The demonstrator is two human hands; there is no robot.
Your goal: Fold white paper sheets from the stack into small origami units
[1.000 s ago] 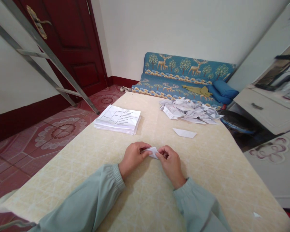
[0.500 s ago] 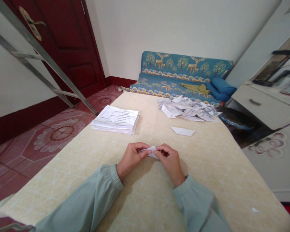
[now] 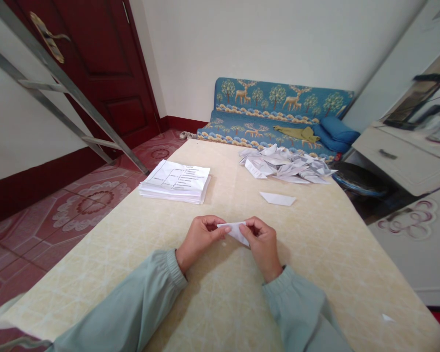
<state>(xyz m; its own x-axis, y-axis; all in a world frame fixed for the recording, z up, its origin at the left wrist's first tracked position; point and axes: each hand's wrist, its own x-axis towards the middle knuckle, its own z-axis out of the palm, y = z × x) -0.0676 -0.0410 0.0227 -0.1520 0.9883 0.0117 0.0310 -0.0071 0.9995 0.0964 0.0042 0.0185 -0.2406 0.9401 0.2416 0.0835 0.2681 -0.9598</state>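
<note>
Both my hands meet over the middle of the yellow table (image 3: 168, 230) and pinch a small folded white paper (image 3: 236, 230) between them. My left hand (image 3: 200, 236) grips its left end with curled fingers. My right hand (image 3: 263, 240) grips its right end, thumb on top. The paper is lifted slightly off the table. Farther away lies one flat folded paper piece (image 3: 277, 198). A stack of printed sheets (image 3: 176, 181) sits at the far left, and a heap of folded papers (image 3: 286, 165) at the far right.
A blue patterned sofa (image 3: 275, 115) stands beyond the table's far edge. A metal ladder (image 3: 58, 83) leans at the left before a dark red door (image 3: 95, 63). A white cabinet (image 3: 399, 166) is at the right. A tiny paper scrap (image 3: 387, 318) lies near the table's right edge.
The small paper has opened out a little between my hands and my right hand has shifted slightly right. The view tilted up a little earlier.
</note>
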